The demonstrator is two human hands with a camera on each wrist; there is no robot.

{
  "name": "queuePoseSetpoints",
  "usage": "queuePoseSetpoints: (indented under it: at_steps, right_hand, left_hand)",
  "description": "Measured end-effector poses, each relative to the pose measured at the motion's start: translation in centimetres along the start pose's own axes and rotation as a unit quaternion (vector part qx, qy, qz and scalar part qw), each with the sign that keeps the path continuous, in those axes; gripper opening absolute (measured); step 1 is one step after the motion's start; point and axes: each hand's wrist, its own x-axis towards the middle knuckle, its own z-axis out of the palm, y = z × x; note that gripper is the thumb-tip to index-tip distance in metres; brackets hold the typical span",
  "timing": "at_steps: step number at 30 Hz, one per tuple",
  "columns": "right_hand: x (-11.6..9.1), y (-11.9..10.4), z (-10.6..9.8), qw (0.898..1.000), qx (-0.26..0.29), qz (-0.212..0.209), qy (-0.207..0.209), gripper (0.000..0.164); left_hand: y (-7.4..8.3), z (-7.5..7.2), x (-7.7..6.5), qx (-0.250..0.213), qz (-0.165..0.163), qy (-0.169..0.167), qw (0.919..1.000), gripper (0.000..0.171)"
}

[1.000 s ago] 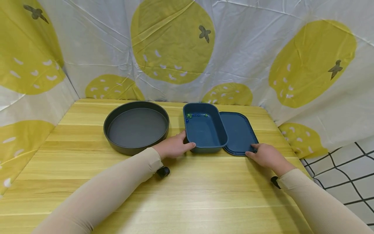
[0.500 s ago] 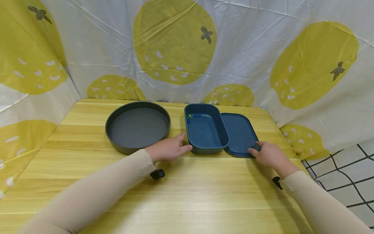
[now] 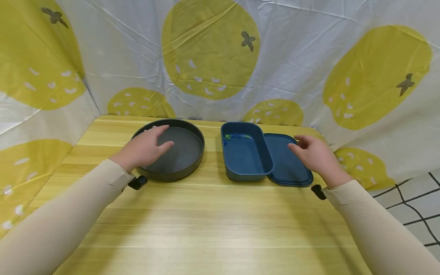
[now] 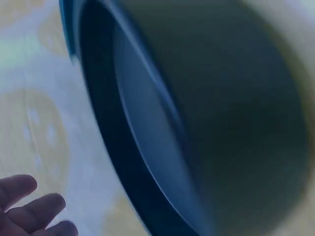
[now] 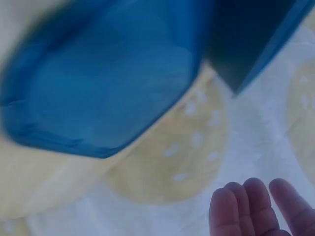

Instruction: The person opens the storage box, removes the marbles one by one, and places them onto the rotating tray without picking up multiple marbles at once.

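A: What is taking up the most room?

B: A yellow-printed cloth (image 3: pixel 292 57) is hanging across the upper frame, probably screening off the work area. Below it a wood-grain table (image 3: pixel 213 217) is stretching down to the bottom edge, giving everything a flat base.

A: And standing on it?

B: A dark round pan (image 3: pixel 180 152) is sitting left of centre, hollow side up, so it could be receiving something. Just right of centre a blue container (image 3: pixel 249 156) is standing upright, its inside exposed because nothing is covering it.

A: Where is its cover?

B: A matching blue lid (image 3: pixel 285 164) is lying flat to its right, presumably to be leaving the top free. The container's wall is hiding its near edge, so I can't tell whether the two are overlapping or only touching.

A: Are the hands gripping anything?

B: No. The left hand (image 3: pixel 142 147) is hovering over the pan's left side, thumb standing wide of the fingers. The right hand (image 3: pixel 316 154) is hovering over the lid's right side, fingers lightly bent and thumb apart. Both wrist views are showing fingertips clear of everything.

A: Anything smaller?

B: Green and blue beads (image 3: pixel 235 136) are gathering at the container's far left end; its walls are likely keeping them from rolling away.
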Motion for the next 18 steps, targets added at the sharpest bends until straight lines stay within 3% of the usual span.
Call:
queuePoseSetpoints:
  at_steps: [4,8,13,18]
  right_hand:
    - [1.9,-2.7,0.0,0.999,0.042,-0.025,0.002,0.07]
    - [4.4,-5.1,0.5,0.996,0.077,-0.046,0.003,0.061]
    - [7.3,-7.7,1.2,0.993,0.101,-0.056,-0.017,0.054]
    - [10.1,-9.0,2.5,0.991,0.107,-0.072,-0.045,0.049]
  left_hand:
    - [-4.1,-1.3,-0.1,0.01,-0.05,-0.003,0.9987,0.092]
    - [-7.1,-1.5,-0.4,0.002,-0.094,-0.024,0.9953,0.1]
    - [-9.5,-0.9,-0.6,-0.025,-0.118,-0.058,0.991,0.102]
    - [-10.3,-0.2,-0.5,-0.052,-0.112,-0.073,0.9897,0.102]
